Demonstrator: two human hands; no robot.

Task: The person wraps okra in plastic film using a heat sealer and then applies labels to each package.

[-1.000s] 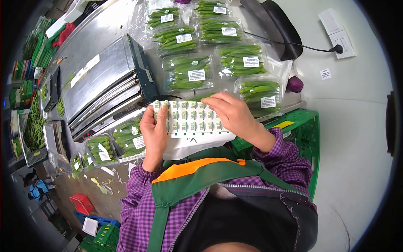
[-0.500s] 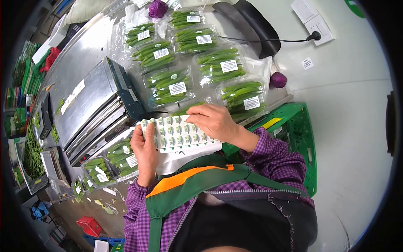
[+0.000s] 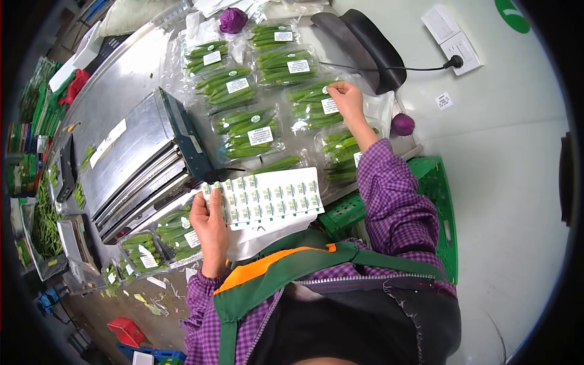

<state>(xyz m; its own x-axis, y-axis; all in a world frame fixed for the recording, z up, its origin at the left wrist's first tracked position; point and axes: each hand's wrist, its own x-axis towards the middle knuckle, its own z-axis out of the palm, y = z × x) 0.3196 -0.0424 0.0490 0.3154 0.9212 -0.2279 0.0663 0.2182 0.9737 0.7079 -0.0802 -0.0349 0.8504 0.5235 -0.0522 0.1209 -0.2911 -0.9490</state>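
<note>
My left hand (image 3: 211, 231) grips the left end of a white sheet of small green-and-white stickers (image 3: 274, 198), held above the table's near edge. My right hand (image 3: 347, 100) reaches out to a clear-wrapped pack of green pods (image 3: 307, 112), its fingertips pinched at the top of the pack by a round sticker; whether they hold a sticker is hidden. More wrapped packs with white labels lie around it, such as one left of it (image 3: 234, 125) and one partly under my right forearm (image 3: 340, 143).
A metal scale-like machine (image 3: 140, 152) stands left of the packs. Purple cabbages lie at the back (image 3: 233, 20) and right (image 3: 403, 125). A green crate (image 3: 447, 201) sits by my right sleeve. A black cable (image 3: 420, 69) runs to a wall socket (image 3: 460, 52).
My right hand has left the sticker sheet and moved up and right to the wrapped pack. My left hand still holds the sheet, now more fully exposed.
</note>
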